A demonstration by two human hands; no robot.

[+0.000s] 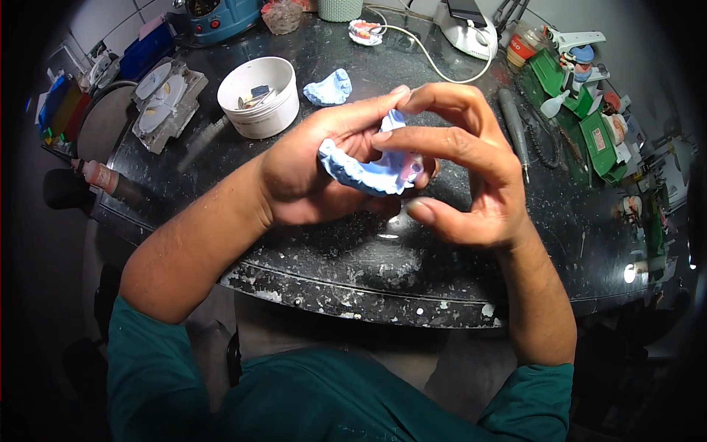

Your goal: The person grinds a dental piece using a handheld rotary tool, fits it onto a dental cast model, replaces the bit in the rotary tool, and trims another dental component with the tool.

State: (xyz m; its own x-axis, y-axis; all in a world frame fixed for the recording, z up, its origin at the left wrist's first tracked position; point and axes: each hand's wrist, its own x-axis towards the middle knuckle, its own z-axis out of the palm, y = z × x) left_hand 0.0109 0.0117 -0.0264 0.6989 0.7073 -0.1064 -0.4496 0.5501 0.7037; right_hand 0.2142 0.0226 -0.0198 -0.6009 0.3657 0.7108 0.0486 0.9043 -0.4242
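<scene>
A light-blue dental cast (361, 175), shaped like a tooth arch, is held above the dark bench by my left hand (302, 173). The left fingers pass beneath it and the thumb reaches along its far side. A pinkish piece sits at the cast's right end, partly covered by fingers. My right hand (471, 169) curves over that end, its index finger stretched across the cast and its thumb apart below. Whether the right fingers grip the cast or only touch it, I cannot tell. A second light-blue cast (329, 88) lies on the bench just beyond my left hand.
A white tub (258, 110) with small tools stands left of the hands. Farther left lies a plaster-smeared metal block (168, 103). A handpiece (512, 121) with a coiled cord rests to the right, near green articulator trays (600, 144). A white cable (427, 55) curves across the back.
</scene>
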